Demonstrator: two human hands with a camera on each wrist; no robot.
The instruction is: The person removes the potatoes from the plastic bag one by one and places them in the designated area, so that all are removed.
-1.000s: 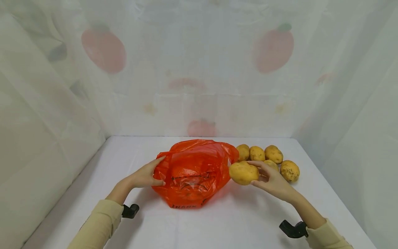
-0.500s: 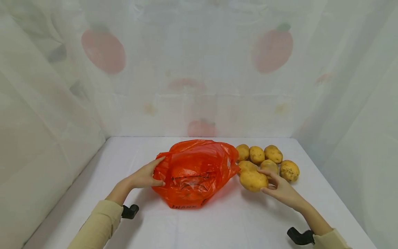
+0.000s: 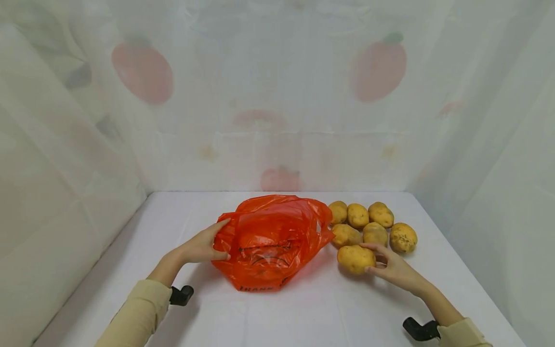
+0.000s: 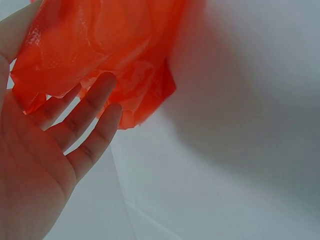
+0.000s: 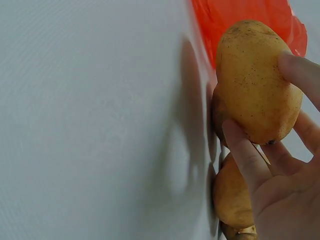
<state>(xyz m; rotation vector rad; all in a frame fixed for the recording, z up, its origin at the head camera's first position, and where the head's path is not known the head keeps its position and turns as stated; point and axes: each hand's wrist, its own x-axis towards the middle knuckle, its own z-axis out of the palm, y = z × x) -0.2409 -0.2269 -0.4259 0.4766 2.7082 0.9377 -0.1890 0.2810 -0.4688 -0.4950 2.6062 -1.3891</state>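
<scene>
A crumpled red plastic bag lies in the middle of the white table, dark lettering on its front. At its left end, my left hand rests with thumb and fingers spread against the plastic. The left wrist view shows that hand's palm bare and its fingers fairly straight beside the bag. With thumb and fingertips my right hand holds a yellow potato low over the table, just right of the bag. In the right wrist view this potato partly covers others behind it.
Several more potatoes sit grouped behind the held one, the rightmost potato a little apart. The nearest potato lies at the bag's right edge. White curtains with fruit prints enclose the table at the back and sides.
My right hand has drawn the potato away from the bag's right edge, toward me and rightward, and lowered it, uncovering a potato behind. The left hand and bag look much the same.
</scene>
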